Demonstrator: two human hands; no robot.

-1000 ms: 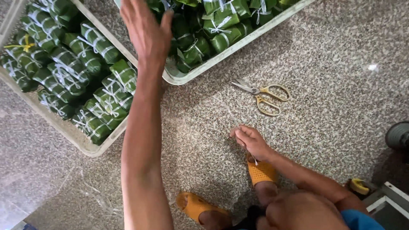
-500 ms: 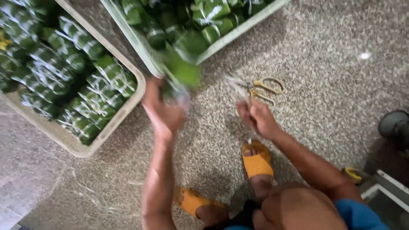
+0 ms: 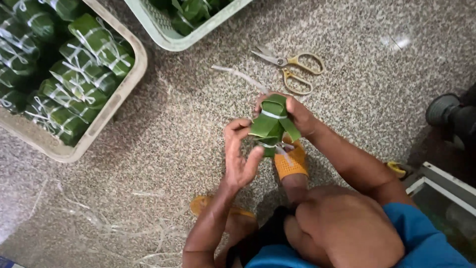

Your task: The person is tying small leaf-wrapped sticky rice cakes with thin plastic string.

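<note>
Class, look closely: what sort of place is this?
Probably a small food-wrapping workspace on a speckled stone floor: crates of tied leaf parcels, scissors, and hands holding a leaf parcel.

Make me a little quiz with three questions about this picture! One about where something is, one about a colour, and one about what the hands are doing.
1. Where do the scissors lie?
A. in the beige crate
B. on the speckled floor beyond the hands
C. in the left hand

2. What colour are the scissors' handles?
A. yellow
B. red
C. blue

3. What is happening with the leaf-wrapped parcel?
A. it lies alone on the floor
B. it sits in the green crate
C. both hands hold it

Answers:
1. B, they rest on the floor just past the parcel, near the green crate.
2. A, both loops are yellow.
3. C, the right hand grips its far side while the left hand touches its near side, above an orange sandal.
</note>
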